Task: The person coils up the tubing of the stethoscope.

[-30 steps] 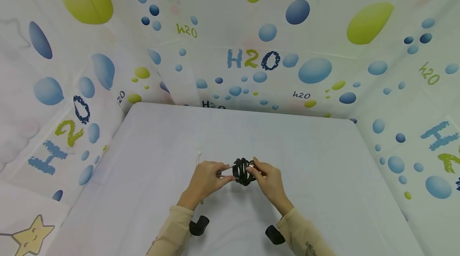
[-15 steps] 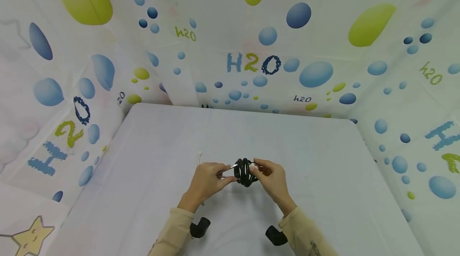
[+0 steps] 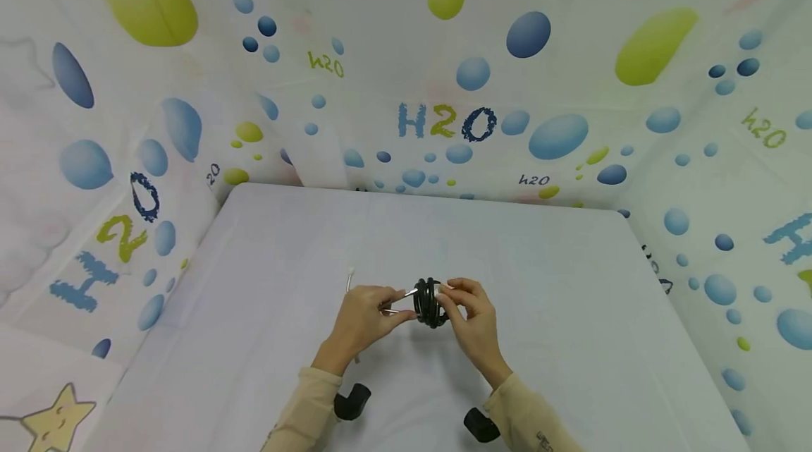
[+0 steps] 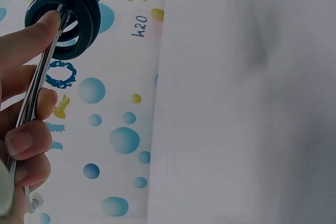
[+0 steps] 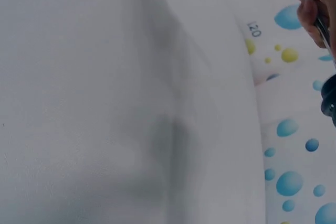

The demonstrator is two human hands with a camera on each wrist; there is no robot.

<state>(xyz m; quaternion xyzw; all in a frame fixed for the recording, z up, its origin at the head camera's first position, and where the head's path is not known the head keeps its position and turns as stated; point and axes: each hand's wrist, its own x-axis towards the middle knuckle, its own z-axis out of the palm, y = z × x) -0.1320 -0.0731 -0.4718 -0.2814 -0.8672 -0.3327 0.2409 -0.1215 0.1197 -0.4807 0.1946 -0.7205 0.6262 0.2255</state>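
Above the white table, my left hand [image 3: 361, 316] grips a shiny metal wire piece [image 4: 32, 95], its fingers curled round the rods. Black glossy rings or coils [image 3: 428, 302] sit bunched on the rods' right end, close to the left thumb. A thinner rod with a white tip [image 3: 351, 271] sticks up behind the left hand. My right hand [image 3: 477, 321] pinches at the right side of the black rings with thumb and forefinger; the exact contact is partly hidden. In the left wrist view, the black rings [image 4: 65, 19] encircle the rod ends. In the right wrist view, the left hand [image 5: 317, 11] shows at the upper right.
A white sheet covers the table [image 3: 539, 261]. Upright cloth [image 3: 380, 29] printed with blue and green drops and H2O letters surrounds its back and sides. Black wrist devices [image 3: 352, 402] hang near both cuffs.
My right hand and the black rings shift slightly right, then the hand comes back a little left, its fingers changing position at the rings' right side. My left hand hardly moves.
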